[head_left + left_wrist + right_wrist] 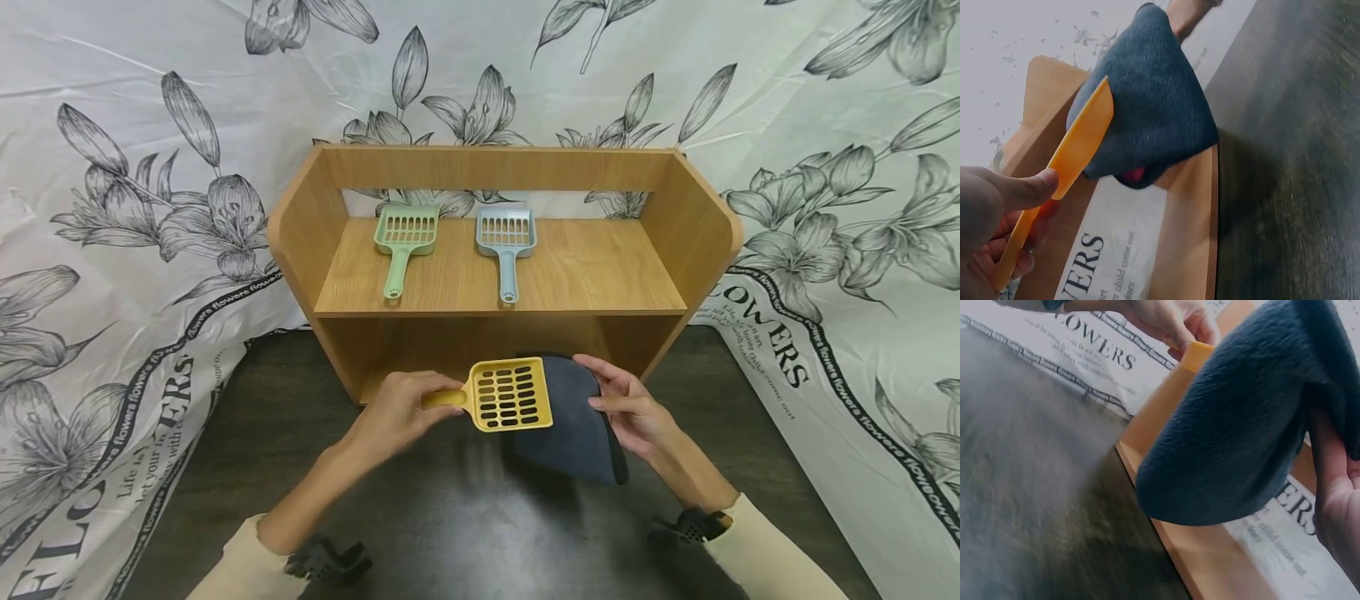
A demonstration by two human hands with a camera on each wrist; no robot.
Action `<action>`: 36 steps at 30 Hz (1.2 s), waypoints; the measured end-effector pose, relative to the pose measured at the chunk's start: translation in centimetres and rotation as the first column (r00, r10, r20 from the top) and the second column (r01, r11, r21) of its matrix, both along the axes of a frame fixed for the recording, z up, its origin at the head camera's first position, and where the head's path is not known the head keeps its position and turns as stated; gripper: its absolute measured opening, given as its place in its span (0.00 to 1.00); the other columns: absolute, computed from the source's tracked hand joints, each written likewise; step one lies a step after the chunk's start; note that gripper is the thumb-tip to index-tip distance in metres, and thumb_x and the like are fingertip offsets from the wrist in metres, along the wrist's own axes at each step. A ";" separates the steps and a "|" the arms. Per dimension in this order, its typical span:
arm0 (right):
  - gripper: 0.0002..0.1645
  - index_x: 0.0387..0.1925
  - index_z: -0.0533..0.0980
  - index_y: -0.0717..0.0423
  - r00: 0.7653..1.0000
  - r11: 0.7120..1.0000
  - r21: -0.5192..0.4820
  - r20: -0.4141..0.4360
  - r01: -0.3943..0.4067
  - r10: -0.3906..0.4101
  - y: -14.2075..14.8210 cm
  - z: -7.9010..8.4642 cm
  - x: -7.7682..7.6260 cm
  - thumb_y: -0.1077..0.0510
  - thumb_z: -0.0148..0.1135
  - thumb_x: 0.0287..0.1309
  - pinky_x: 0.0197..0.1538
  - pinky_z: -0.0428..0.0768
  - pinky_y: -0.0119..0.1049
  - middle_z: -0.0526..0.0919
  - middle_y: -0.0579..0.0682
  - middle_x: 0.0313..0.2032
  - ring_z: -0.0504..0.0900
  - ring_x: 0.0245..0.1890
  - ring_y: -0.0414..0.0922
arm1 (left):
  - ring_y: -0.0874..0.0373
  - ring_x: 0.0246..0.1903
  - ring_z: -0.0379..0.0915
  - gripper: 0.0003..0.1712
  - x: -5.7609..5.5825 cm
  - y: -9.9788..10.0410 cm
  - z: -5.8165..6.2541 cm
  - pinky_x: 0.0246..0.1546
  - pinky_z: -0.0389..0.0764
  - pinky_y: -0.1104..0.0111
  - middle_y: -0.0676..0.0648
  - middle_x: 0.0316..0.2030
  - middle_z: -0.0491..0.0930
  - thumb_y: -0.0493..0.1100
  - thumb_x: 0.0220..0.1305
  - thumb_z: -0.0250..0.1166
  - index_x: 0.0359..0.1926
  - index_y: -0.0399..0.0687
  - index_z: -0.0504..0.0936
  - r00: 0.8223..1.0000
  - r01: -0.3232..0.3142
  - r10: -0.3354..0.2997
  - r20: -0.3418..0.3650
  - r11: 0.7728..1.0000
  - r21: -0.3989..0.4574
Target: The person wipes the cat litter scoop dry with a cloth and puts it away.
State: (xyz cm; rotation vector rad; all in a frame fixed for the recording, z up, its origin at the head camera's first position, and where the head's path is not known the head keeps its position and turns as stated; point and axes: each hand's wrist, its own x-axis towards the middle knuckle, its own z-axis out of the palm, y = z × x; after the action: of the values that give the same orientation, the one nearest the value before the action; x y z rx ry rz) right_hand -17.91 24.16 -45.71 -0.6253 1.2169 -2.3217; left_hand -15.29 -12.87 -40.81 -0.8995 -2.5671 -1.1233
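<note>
A yellow slotted litter scoop (514, 395) is held up by its handle in my left hand (401, 408), thumb along the top in the left wrist view. My right hand (630, 408) grips the edge of a dark blue-grey cloth (573, 429), which hangs folded from the fingers. In the head view the scoop's front edge overlaps the cloth. From the left wrist the cloth (1150, 100) shows behind the scoop blade (1085, 140). Both hands are over the dark table, just in front of a wooden shelf (487, 313).
On the upper board of the shelf lie a green litter scoop (406, 242) and a light blue litter scoop (507, 246), handles toward me. White flower-printed fabric (480, 50) covers the back and sides. The dark tabletop (465, 533) stretches below the hands.
</note>
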 end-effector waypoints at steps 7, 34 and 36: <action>0.31 0.65 0.80 0.55 0.996 0.989 0.145 -0.092 0.033 -0.020 0.7 1.7 0.1 0.80 0.49 0.70 0.58 0.79 0.30 0.81 0.46 0.61 0.78 0.59 0.40 | 0.60 0.35 0.84 0.19 -0.4 -1.5 -0.3 0.34 0.81 0.67 0.47 0.42 0.91 0.38 0.55 0.82 0.48 0.40 0.91 0.996 -0.088 0.088 -0.012 0.995 -0.041; 0.24 0.51 0.86 0.55 0.245 0.798 0.313 -0.946 0.515 0.213 -3.9 4.9 3.3 0.76 0.74 0.55 0.45 0.82 0.28 0.85 0.49 0.48 0.85 0.43 0.43 | 0.62 0.34 0.82 0.18 -0.8 -1.0 0.0 0.34 0.81 0.69 0.45 0.43 0.91 0.38 0.59 0.81 0.49 0.38 0.91 0.991 -0.121 0.121 0.057 0.993 -0.018; 0.16 0.51 0.86 0.54 0.163 0.777 0.271 -0.963 0.568 0.217 -4.6 4.8 3.6 0.70 0.70 0.65 0.44 0.83 0.29 0.85 0.49 0.48 0.85 0.43 0.43 | 0.62 0.33 0.81 0.18 -0.8 -0.5 0.1 0.33 0.80 0.69 0.45 0.42 0.91 0.39 0.58 0.81 0.49 0.38 0.91 0.992 -0.111 0.111 0.054 0.994 -0.018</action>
State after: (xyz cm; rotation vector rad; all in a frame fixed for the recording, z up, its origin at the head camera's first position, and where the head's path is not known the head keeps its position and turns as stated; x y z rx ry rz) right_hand -14.35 19.57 -40.92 -1.9900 2.5837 -1.1717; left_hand -16.09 -13.39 -40.71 -0.7286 -2.6364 -1.1133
